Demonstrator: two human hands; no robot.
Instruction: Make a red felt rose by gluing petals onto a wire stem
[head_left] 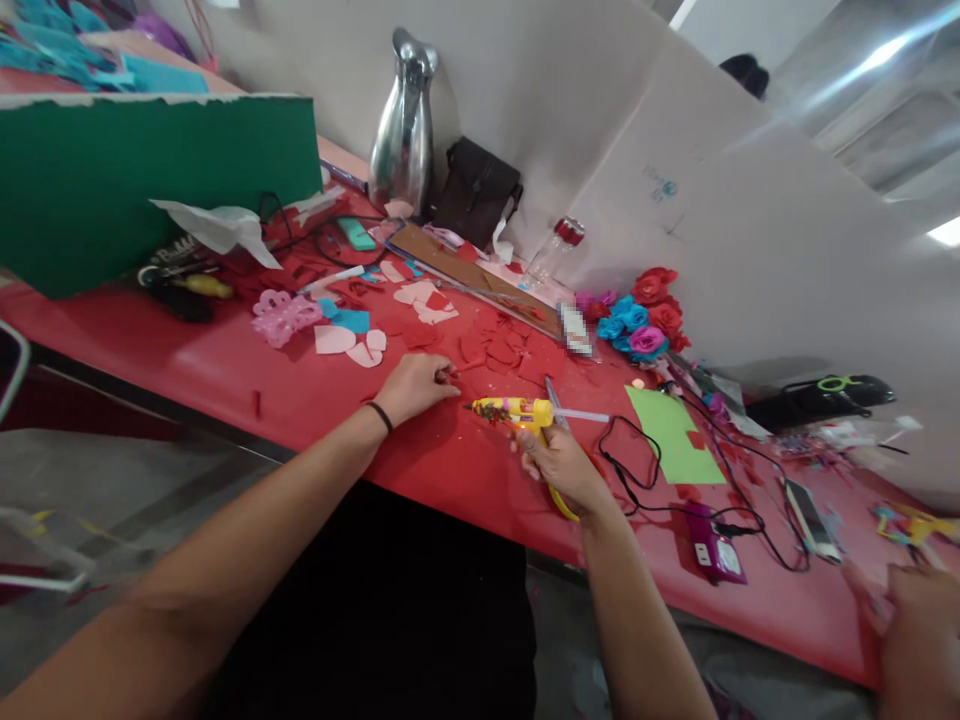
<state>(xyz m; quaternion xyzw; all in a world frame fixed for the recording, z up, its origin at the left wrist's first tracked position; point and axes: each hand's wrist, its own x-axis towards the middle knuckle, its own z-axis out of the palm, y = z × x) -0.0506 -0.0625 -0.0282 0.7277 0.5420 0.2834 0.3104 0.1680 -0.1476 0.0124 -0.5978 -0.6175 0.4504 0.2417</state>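
My right hand (555,465) is wrapped round the handle of a yellow glue gun (517,410), with its nozzle facing left and a clear glue stick coming out of its back. Just left of the nozzle is my left hand (420,387), its fingers pressed together over the red table (442,450); whatever they pinch is too small to make out. Red petal pieces (506,345) lie scattered beyond both hands. Scissors (561,500) with yellow handles rest partly under my right hand.
A green box (165,185) stands at the left, a steel jug (405,125) at the back. Paper flowers (645,315), green paper (675,440), a cable and a purple power box (716,545) lie to the right. Another person's hand (919,600) is at the right edge.
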